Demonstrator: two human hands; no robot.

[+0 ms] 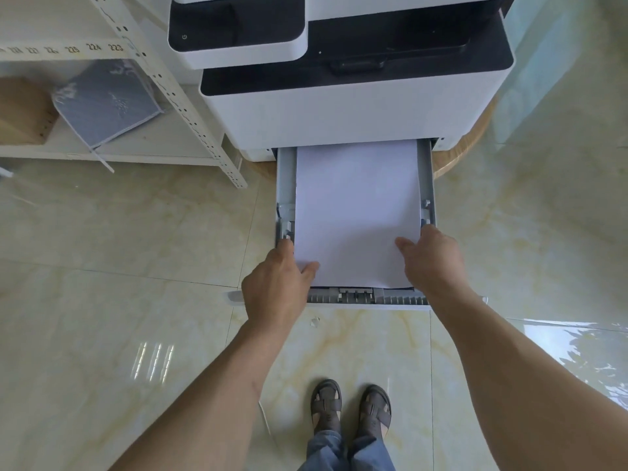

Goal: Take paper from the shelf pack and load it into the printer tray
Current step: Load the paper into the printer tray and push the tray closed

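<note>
Paper [356, 212] lies in pulled-out tray [284, 185]; left hand [277, 287] & right hand [433, 258] pinch its near corners, thumbs on top.

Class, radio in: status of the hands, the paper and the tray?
Left hand and right hand gripping the paper stack at its near corners. Stack lying in the open printer tray. Nothing in the way.

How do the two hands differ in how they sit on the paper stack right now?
The left hand grips the paper stack at its near left corner, thumb lying on top close to the near edge; the right hand holds the right edge, further from the person. The left hand also covers part of the tray front; the right hand covers the tray's right side rail. Both have thumbs on top of the sheets, the other fingers hidden.
</note>
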